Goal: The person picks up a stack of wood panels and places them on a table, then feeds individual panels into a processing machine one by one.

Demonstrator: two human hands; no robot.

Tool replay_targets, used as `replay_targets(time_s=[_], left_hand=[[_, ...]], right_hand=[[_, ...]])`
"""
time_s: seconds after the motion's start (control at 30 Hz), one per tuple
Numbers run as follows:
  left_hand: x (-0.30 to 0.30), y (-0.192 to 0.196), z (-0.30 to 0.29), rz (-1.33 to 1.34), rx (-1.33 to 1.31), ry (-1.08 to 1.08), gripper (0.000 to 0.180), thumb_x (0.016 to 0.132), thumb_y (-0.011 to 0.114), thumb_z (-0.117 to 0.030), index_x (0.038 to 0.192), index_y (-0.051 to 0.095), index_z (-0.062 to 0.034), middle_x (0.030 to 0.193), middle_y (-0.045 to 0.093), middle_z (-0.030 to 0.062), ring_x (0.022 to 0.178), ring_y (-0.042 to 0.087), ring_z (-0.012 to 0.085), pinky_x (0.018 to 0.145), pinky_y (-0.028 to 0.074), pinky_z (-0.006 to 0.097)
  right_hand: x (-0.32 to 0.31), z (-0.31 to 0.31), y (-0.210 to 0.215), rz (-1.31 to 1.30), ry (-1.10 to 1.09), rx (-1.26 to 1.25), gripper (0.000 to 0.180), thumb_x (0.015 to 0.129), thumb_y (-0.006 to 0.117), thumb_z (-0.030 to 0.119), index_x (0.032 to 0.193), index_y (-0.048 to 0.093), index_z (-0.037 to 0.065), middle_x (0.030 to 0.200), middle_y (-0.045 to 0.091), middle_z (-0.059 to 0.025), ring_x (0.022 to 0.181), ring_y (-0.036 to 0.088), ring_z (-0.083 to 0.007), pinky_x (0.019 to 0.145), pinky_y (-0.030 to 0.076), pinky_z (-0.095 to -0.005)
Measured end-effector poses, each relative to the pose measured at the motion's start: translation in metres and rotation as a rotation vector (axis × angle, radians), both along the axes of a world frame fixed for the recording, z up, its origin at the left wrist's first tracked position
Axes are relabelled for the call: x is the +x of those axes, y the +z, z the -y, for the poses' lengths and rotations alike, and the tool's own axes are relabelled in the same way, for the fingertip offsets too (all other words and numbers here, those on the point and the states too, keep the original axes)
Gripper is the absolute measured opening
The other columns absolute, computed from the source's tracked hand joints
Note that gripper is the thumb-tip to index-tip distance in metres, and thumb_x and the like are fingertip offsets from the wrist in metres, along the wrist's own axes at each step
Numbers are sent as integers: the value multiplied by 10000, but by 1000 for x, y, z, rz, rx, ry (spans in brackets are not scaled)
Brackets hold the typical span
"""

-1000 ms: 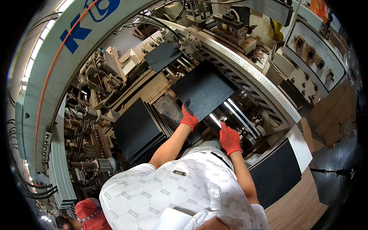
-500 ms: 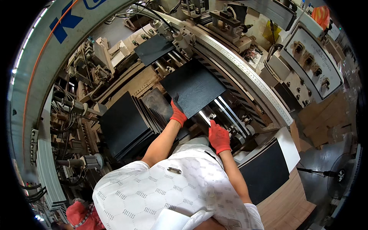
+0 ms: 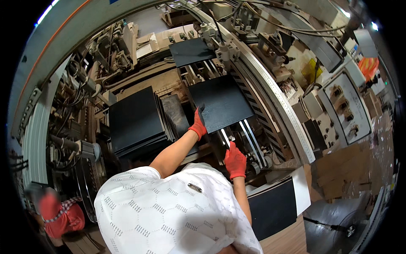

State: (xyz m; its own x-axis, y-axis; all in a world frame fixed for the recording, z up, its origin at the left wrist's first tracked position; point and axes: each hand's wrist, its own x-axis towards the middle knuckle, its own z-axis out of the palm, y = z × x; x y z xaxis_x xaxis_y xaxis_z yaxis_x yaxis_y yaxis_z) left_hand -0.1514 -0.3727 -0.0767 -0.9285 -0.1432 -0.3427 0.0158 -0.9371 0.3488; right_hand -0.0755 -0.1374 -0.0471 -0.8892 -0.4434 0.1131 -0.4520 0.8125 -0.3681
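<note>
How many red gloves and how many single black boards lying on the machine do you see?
Red gloves: 2, on the left hand and the right hand
Single black boards on the machine: 2, near board and far board
Total: 4

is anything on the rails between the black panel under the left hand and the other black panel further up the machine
Nothing visible lies there. The left hand touches the near edge of the black panel; bare metal rails run on to the farther panel.
</note>
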Motion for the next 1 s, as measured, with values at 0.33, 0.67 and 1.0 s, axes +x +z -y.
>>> replay_targets(time_s=[0.33, 0.67, 1.0], left_hand=[[80, -15, -24, 359, -846, 37, 433, 946, 639, -237, 1285, 488, -15, 1034, 622, 77, 838, 610, 147, 737, 516, 295], [100, 30, -28, 241, -663, -179, 209, 1026, 477, -194, 1134, 572, -44, 967, 665, 64, 829, 624, 120, 727, 504, 265], [113, 23, -32, 290, -993, 53, 440, 950, 603, -157, 1339, 452, -20, 996, 623, 75, 850, 596, 141, 790, 489, 283]], right_hand=[[-2, 2, -6, 4, -7, 34, 307, 915, 583, 221, 1192, 519, 105, 869, 660, -144, 795, 669, -342, 668, 529, -452], [1, 9, 9, 45, -16, 60, 308, 920, 568, 216, 1200, 526, 96, 889, 665, -141, 816, 663, -346, 676, 517, -442], [5, 6, 8, 79, -4, -52, 300, 914, 566, 199, 1205, 536, 130, 929, 682, -146, 849, 657, -369, 695, 502, -485]])
